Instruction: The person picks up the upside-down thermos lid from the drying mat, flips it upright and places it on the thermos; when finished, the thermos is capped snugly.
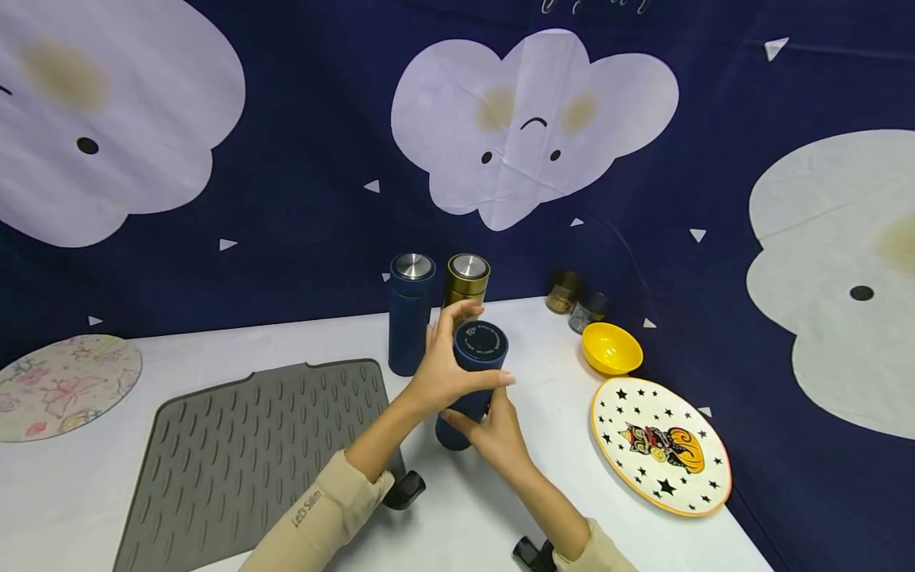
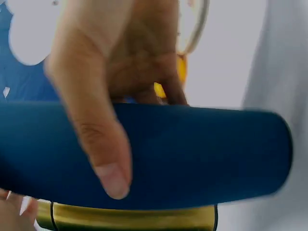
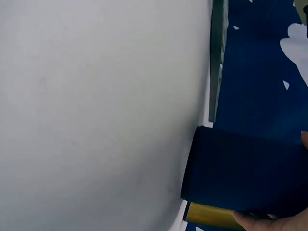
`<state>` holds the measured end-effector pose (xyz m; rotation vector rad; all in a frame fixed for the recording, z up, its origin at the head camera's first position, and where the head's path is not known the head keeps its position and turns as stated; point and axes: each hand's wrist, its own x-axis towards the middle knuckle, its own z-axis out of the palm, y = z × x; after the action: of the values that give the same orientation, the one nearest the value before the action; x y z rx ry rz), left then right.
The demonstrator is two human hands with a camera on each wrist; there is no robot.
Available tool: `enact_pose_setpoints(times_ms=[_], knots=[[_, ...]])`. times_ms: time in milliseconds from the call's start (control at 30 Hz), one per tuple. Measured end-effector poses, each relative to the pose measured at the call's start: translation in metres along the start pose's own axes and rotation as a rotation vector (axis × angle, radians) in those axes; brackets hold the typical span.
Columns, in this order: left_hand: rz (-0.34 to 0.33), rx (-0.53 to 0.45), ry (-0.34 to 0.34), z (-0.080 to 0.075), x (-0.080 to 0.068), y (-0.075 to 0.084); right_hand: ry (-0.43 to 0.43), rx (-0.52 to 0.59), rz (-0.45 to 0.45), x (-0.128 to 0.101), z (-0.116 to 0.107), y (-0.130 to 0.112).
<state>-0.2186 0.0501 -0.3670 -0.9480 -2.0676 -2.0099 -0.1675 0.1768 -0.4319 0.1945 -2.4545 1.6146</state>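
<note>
Both hands hold a dark blue thermos bottle close over the white table, its upper end showing a black disc with pale print. My left hand grips near that upper end, thumb across the front. Lower down, my right hand clasps the body from the right. In the left wrist view the right thumb lies over the blue side. The lower end is close to the tabletop in the right wrist view. Behind stand another blue thermos bottle and a gold one, both with steel-topped lids; the gold one is partly hidden.
A grey ridged mat lies at left, with a floral round board beyond it. On the right are a starred plate, a yellow bowl and two small jars. A dark blue cloud-patterned cloth hangs behind the table.
</note>
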Motion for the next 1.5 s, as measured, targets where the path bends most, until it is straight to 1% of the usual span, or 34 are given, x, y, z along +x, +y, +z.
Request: enact_pose_setpoints(times_ms=[67, 100, 133, 167, 200, 267, 300, 333, 367, 433, 500, 533, 567, 600, 633, 667, 733, 767, 833, 900, 933, 967, 1000, 1033, 1100, 1200, 1233, 1267, 1300, 1367, 1433, 1500], knots=[[-0.001, 0.165, 0.061, 0.001, 0.001, 0.001, 0.008, -0.003, -0.004, 0.000, 0.001, -0.001], [-0.010, 0.200, 0.066, 0.000, 0.001, 0.001, 0.010, 0.001, -0.004, 0.000, 0.001, -0.001], [-0.018, 0.178, 0.044, -0.002, 0.002, 0.001, 0.007, 0.007, -0.004, 0.000, 0.002, -0.001], [-0.021, 0.112, -0.003, -0.005, 0.002, 0.001, 0.003, 0.012, -0.004, 0.000, 0.002, -0.001], [-0.031, 0.017, -0.060, -0.009, 0.003, 0.001, -0.003, 0.022, -0.001, -0.001, 0.002, -0.001], [-0.076, -0.165, -0.169, -0.015, 0.003, 0.000, -0.019, 0.045, 0.005, -0.001, 0.002, 0.000], [-0.107, -0.229, -0.203, -0.017, 0.003, 0.000, -0.022, 0.048, 0.006, -0.001, 0.002, 0.000], [-0.123, -0.236, -0.211, -0.017, 0.002, 0.000, -0.022, 0.051, 0.005, -0.001, 0.002, 0.000], [-0.132, -0.201, -0.194, -0.016, 0.001, 0.001, -0.020, 0.049, 0.004, -0.001, 0.002, 0.000], [-0.141, -0.079, -0.111, -0.011, -0.001, 0.001, -0.008, 0.037, -0.007, -0.001, 0.001, -0.001], [-0.132, 0.039, -0.034, -0.005, -0.001, 0.000, -0.001, 0.021, -0.019, -0.001, 0.000, -0.001], [-0.120, 0.064, -0.026, -0.003, 0.000, -0.001, -0.001, 0.019, -0.024, -0.001, 0.000, -0.002], [-0.099, 0.034, -0.044, -0.003, 0.001, -0.003, -0.001, 0.015, -0.030, -0.001, -0.001, -0.002], [-0.070, -0.020, -0.083, -0.005, 0.004, -0.005, -0.008, 0.020, -0.033, -0.001, -0.002, -0.002], [-0.045, -0.084, -0.148, -0.008, 0.008, -0.007, -0.015, 0.025, -0.031, 0.000, -0.003, -0.002], [-0.026, -0.161, -0.231, -0.012, 0.012, -0.010, -0.027, 0.026, -0.037, 0.000, -0.004, -0.002], [-0.018, -0.312, -0.417, -0.022, 0.020, -0.016, -0.046, 0.023, -0.048, 0.002, -0.005, -0.002], [-0.017, -0.368, -0.500, -0.026, 0.025, -0.018, -0.054, 0.016, -0.051, 0.002, -0.006, -0.003], [-0.024, -0.437, -0.639, -0.031, 0.032, -0.024, -0.067, 0.004, -0.061, 0.004, -0.007, -0.003], [-0.035, -0.469, -0.714, -0.034, 0.037, -0.027, -0.067, -0.006, -0.066, 0.004, -0.007, -0.003], [-0.042, -0.472, -0.728, -0.034, 0.038, -0.028, -0.068, -0.007, -0.061, 0.005, -0.007, -0.003], [-0.054, -0.467, -0.725, -0.034, 0.038, -0.029, -0.071, -0.005, -0.057, 0.005, -0.007, -0.002], [-0.075, -0.460, -0.705, -0.034, 0.036, -0.029, -0.073, 0.005, -0.048, 0.004, -0.007, -0.001], [-0.109, -0.438, -0.663, -0.035, 0.033, -0.027, -0.075, 0.019, -0.036, 0.004, -0.006, -0.002], [-0.176, -0.370, -0.541, -0.037, 0.021, -0.022, -0.066, 0.041, -0.014, 0.006, -0.005, -0.002], [-0.247, -0.251, -0.338, -0.043, -0.005, -0.017, -0.015, 0.040, 0.007, 0.015, -0.008, -0.002], [-0.254, -0.214, -0.285, -0.047, -0.015, -0.016, 0.012, 0.025, 0.009, 0.021, -0.011, -0.002], [-0.245, -0.179, -0.243, -0.051, -0.025, -0.015, 0.039, 0.007, 0.011, 0.029, -0.014, -0.002], [-0.239, -0.150, -0.211, -0.055, -0.035, -0.014, 0.067, -0.012, 0.013, 0.037, -0.018, -0.002], [-0.233, -0.097, -0.168, -0.066, -0.056, -0.012, 0.122, -0.044, 0.020, 0.057, -0.027, -0.001], [-0.228, -0.043, -0.140, -0.078, -0.076, -0.009, 0.172, -0.063, 0.038, 0.076, -0.036, 0.001], [-0.240, 0.019, -0.112, -0.088, -0.095, -0.007, 0.217, -0.079, 0.059, 0.094, -0.044, 0.005]])
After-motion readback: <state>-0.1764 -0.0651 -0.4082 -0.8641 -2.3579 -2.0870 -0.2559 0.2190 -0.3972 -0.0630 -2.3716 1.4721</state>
